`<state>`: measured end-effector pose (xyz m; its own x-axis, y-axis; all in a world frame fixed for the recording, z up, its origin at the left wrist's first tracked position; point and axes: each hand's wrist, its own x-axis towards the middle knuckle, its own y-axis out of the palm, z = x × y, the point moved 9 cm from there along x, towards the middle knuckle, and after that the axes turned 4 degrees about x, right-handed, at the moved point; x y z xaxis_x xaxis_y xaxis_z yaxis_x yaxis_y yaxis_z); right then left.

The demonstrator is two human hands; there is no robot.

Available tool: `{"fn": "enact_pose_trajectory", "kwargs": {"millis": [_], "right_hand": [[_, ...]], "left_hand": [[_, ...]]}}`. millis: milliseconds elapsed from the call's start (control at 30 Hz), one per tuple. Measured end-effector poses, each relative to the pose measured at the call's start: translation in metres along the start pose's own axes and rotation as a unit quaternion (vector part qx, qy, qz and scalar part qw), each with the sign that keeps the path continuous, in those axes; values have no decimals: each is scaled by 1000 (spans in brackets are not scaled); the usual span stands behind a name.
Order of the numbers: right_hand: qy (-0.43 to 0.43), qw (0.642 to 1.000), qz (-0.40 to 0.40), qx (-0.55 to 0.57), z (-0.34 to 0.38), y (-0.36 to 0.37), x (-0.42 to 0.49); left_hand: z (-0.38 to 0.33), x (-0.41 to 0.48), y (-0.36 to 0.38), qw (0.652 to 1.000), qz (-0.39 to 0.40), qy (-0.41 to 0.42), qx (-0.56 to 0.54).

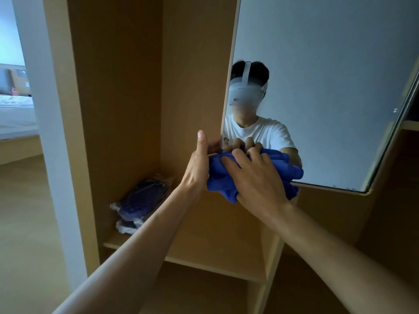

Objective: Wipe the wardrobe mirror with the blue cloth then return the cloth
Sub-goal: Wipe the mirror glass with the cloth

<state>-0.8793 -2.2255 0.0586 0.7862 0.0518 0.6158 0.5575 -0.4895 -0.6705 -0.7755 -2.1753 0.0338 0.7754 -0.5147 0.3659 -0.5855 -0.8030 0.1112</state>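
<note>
1. Two hands work one corner: the cloth (pixel 221 177) sits wadded against the mirror (pixel 328 75) at its lower corner, under the right hand (pixel 256 177). That hand's fingers (pixel 254 152) are spread and bent into the wad, with the thumb laid across its near side.
2. Wiping looks to be the step in hand, and the wide glass above the fingertips probably remains to be done. A flatter cloth under the palm would put more fabric on the glass. Even pressure and overlapping passes, running from the thumb side out past the little finger and then upward, should avoid streaks.
3. Just beside the right thumb, the left hand (pixel 199 164) grips the mirror's edge, thumb upright in front and fingers curled round behind. That hold should steady the panel against the push.
4. Deep blue and soft, the cloth is crumpled in thick folds that spill below the palm and past the little finger, where its reflection meets it.
5. Small marks show near the mirror's lower edge, well beyond the little finger.
6. Below the left wrist, dark packets (pixel 140 200) lie on a shelf (pixel 204 248) of the wardrobe (pixel 118 87). Where the cloth belongs I cannot tell.
</note>
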Motion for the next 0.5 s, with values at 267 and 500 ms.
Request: {"fn": "enact_pose_trajectory", "kwargs": {"millis": [267, 500], "right_hand": [[-40, 999, -18, 26, -18, -12, -4], [8, 997, -71, 10, -66, -37, -2]], "left_hand": [[6, -17, 9, 997, 14, 18, 75], [-1, -26, 17, 994, -8, 34, 100]]}}
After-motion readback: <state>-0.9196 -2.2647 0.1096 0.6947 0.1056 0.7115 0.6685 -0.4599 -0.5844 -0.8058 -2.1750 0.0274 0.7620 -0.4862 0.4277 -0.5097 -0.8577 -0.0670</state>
